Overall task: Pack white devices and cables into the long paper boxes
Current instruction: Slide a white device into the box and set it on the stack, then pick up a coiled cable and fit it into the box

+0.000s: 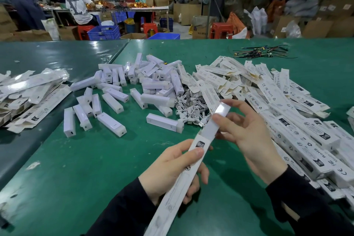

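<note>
My left hand (172, 168) grips a long white paper box (178, 193) that slants up to the right over the green table. A white device (214, 120) sticks halfway out of the box's open upper end. My right hand (247, 130) pinches that device between thumb and fingers near its top. Several loose white devices (134, 90) lie scattered across the middle of the table. A tangle of white cables (189, 107) sits just behind the held box.
A heap of long paper boxes (277, 105) covers the table's right side, and another pile (28, 94) lies at the left. Dark cable ties (260, 52) lie at the far right. Beyond the green table (76, 168), people sit at a workbench among cartons and blue crates.
</note>
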A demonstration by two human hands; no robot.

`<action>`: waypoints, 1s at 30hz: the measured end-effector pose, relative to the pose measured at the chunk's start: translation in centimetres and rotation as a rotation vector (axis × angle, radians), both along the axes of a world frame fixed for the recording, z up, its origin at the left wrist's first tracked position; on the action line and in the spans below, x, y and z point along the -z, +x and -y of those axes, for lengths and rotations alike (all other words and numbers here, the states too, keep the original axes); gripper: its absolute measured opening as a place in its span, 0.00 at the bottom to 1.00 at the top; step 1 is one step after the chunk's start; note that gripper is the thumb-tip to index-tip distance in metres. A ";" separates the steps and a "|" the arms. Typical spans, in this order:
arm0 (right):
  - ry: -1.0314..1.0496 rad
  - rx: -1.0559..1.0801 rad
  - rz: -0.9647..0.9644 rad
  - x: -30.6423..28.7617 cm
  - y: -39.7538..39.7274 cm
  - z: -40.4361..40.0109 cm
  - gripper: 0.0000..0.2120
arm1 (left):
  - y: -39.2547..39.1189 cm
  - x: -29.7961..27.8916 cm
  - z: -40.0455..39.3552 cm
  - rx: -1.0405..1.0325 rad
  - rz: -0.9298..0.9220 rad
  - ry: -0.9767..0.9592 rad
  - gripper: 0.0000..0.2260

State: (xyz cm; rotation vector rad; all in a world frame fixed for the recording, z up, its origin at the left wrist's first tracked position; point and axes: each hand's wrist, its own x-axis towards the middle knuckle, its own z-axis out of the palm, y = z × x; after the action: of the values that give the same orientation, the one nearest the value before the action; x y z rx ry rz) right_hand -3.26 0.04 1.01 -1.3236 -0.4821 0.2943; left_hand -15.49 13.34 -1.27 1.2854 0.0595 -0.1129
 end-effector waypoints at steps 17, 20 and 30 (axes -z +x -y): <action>-1.261 0.272 0.842 4.2 2.3 0.6 0.23 | 0.3 -0.6 -1.0 -0.413 0.045 -0.141 0.25; -1.268 0.286 0.838 4.8 2.2 -0.2 0.27 | 0.3 -0.6 -0.9 -0.406 0.039 -0.129 0.23; -0.607 0.260 0.764 3.3 1.2 0.0 0.05 | 0.7 -0.1 -0.9 -0.524 -0.109 -0.110 0.21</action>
State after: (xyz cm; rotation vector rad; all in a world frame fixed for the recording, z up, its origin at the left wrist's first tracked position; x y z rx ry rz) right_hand -2.09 0.05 -2.29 -2.0721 -0.8878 -0.3340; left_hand -14.76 14.26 -1.19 1.1173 0.4734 0.2611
